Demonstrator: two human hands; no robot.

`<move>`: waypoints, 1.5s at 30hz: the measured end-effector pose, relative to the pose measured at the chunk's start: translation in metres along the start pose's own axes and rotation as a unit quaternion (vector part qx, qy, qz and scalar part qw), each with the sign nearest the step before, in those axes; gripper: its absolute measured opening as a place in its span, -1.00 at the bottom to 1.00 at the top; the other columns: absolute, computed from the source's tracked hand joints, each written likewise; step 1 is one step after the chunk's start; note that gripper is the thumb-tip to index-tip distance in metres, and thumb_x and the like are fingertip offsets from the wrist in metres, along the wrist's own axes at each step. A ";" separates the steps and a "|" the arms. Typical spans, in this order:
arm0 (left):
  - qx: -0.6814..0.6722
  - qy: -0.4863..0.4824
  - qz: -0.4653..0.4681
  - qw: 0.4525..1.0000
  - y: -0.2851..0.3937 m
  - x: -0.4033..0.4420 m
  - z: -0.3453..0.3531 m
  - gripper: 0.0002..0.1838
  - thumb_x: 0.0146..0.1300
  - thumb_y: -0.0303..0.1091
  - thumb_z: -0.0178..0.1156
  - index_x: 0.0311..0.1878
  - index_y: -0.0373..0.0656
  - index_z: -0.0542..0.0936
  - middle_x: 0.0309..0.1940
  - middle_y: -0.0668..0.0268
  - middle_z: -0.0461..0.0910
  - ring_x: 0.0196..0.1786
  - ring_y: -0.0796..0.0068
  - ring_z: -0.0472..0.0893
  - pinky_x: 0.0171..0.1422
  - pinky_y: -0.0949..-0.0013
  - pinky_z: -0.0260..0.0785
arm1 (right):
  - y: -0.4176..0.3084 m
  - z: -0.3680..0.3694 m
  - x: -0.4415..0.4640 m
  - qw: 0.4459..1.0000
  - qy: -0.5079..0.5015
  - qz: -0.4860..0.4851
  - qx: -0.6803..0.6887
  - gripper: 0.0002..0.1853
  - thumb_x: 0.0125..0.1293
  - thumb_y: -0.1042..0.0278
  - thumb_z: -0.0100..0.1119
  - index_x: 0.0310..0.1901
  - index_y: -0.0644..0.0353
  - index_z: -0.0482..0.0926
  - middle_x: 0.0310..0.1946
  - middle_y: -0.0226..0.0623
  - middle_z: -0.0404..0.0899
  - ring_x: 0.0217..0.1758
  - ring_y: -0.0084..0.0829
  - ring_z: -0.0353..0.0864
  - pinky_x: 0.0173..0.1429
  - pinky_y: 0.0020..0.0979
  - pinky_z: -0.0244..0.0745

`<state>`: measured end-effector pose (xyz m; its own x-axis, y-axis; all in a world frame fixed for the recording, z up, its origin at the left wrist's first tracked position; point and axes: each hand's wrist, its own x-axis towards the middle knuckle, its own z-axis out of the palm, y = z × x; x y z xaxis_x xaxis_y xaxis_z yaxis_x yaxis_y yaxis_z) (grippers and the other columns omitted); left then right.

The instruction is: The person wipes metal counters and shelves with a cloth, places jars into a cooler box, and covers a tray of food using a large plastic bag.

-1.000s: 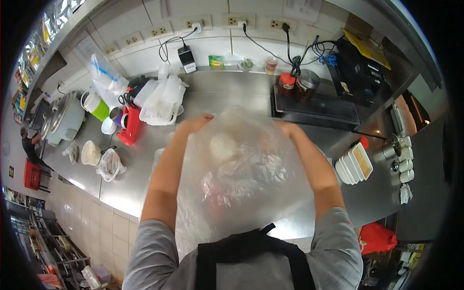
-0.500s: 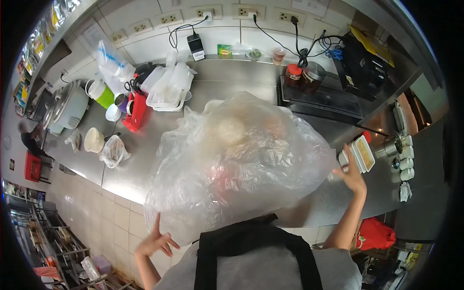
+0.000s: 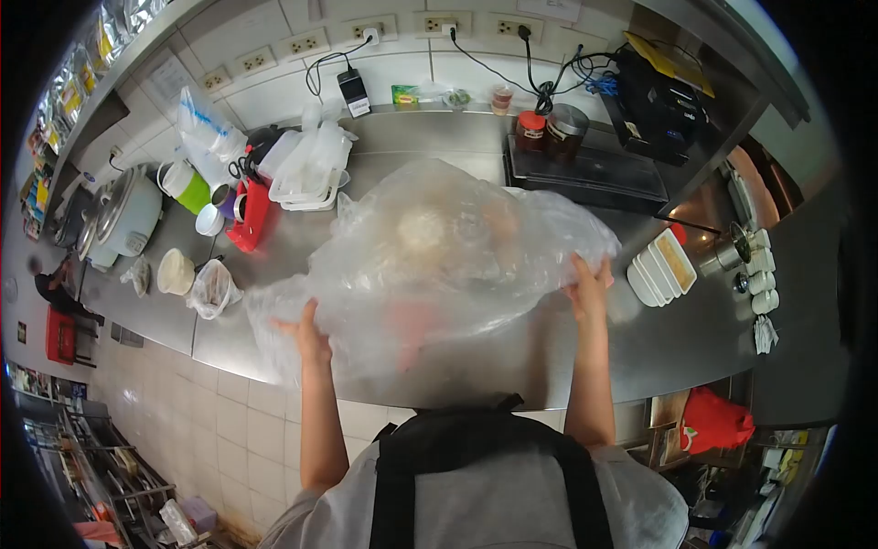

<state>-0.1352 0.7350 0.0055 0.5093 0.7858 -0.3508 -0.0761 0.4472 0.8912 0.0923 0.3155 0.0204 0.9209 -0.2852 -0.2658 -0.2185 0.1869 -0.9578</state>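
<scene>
A large, crumpled, translucent plastic bag [image 3: 457,265] is spread over the steel counter in front of me. Pale, round and reddish shapes show dimly through it. At its lower left, my left hand [image 3: 309,339] touches the film with its fingers apart. My right hand [image 3: 590,282] has its fingers closed on the bag's right edge. The film partly blurs what lies beneath.
White containers [image 3: 660,268] stand right of the bag. Behind it are a black tray [image 3: 585,174] and red-lidded jar [image 3: 530,131]. Clear containers [image 3: 311,165], a red object [image 3: 248,220] and a rice cooker [image 3: 128,215] are left. A person [image 3: 64,293] is far left.
Both hands left the bag's far side, came back spread beside it, then moved in onto its near left and right parts. The bag has settled lower and wider.
</scene>
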 end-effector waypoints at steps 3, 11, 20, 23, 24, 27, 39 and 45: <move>0.134 -0.053 0.197 0.970 -0.010 0.055 0.050 0.06 0.15 -0.47 0.20 0.52 0.04 -0.34 0.49 0.09 -0.01 0.49 0.12 0.07 0.53 0.13 -0.05 | -0.010 0.026 0.002 0.992 -0.082 -0.012 -0.096 -0.16 0.25 0.18 0.22 0.48 0.08 0.01 0.03 -0.26 0.49 0.01 -0.41 0.51 -0.19 -0.34 0.49; 0.515 -0.281 0.270 0.763 -0.026 0.132 0.098 -0.30 0.06 -0.44 0.21 0.34 -0.28 0.30 0.27 0.10 0.40 0.27 0.25 0.43 0.37 0.19 0.23 | -0.003 0.048 0.002 0.766 -0.269 -0.322 -0.487 -0.68 0.35 0.35 -0.03 -0.03 0.45 0.46 -0.28 0.01 0.62 -0.14 -0.12 0.60 -0.07 -0.14 0.43; 0.414 -0.537 0.141 0.721 0.060 0.089 0.163 -0.57 0.15 -0.39 0.24 0.12 -0.25 0.55 0.04 0.22 0.58 0.06 0.37 0.55 0.18 0.27 0.42 | -0.028 0.079 0.018 0.822 -0.318 -0.029 -0.472 -0.76 0.29 0.36 0.04 -0.16 0.35 0.58 -0.24 -0.02 0.66 -0.28 -0.15 0.66 -0.18 -0.25 0.52; 0.468 -0.551 0.178 0.667 0.028 0.123 0.169 -0.53 0.10 -0.38 0.29 0.12 -0.24 0.56 0.08 0.21 0.58 0.08 0.37 0.55 0.18 0.29 0.43 | 0.003 0.104 0.059 0.420 -0.482 -0.235 -0.732 -0.77 0.24 0.34 0.14 -0.20 0.36 0.59 -0.27 0.04 0.65 -0.26 -0.09 0.65 -0.17 -0.27 0.53; 0.485 -0.537 0.186 0.664 0.015 0.136 0.170 -0.48 0.06 -0.37 0.33 0.14 -0.24 0.55 0.11 0.19 0.57 0.11 0.36 0.55 0.20 0.29 0.41 | 0.013 0.110 0.067 0.346 -0.484 -0.268 -0.758 -0.77 0.23 0.34 0.16 -0.22 0.35 0.59 -0.28 0.05 0.65 -0.26 -0.08 0.65 -0.16 -0.27 0.53; 0.504 -0.489 0.204 0.682 0.010 0.128 0.164 -0.54 0.10 -0.35 0.31 0.11 -0.24 0.58 0.11 0.18 0.57 0.12 0.36 0.55 0.26 0.30 0.36 | 0.031 0.109 0.068 0.517 -0.374 -0.225 -0.737 -0.81 0.17 0.35 0.21 -0.29 0.33 0.61 -0.30 0.03 0.66 -0.25 -0.08 0.65 -0.16 -0.25 0.53; 0.201 -0.178 0.073 0.961 0.082 0.016 0.052 0.01 0.15 -0.23 0.34 0.54 0.02 -0.11 0.18 0.16 0.39 0.22 0.35 0.40 0.27 0.32 0.26 | 0.031 0.034 0.038 0.827 -0.197 -0.397 -0.345 -0.86 0.21 0.34 0.19 -0.26 0.18 0.60 -0.21 -0.21 0.54 -0.15 -0.33 0.56 -0.22 -0.40 0.53; 0.067 0.235 0.135 0.960 -0.032 0.000 -0.069 -0.11 0.19 0.03 0.31 0.45 -0.01 0.03 0.33 0.06 0.14 0.28 0.19 0.33 0.32 0.01 0.24 | 0.012 -0.037 -0.025 0.956 -0.245 0.084 -0.135 -0.41 0.35 0.20 0.20 0.30 0.23 0.23 -0.10 -0.22 0.49 -0.17 -0.44 0.59 -0.13 -0.38 0.61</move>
<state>-0.1926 0.7500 -0.0428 0.0415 0.9856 -0.1638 -0.0234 0.1649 0.9860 0.0542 0.2899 0.0113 0.8916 0.2157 -0.3983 -0.3911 -0.0767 -0.9171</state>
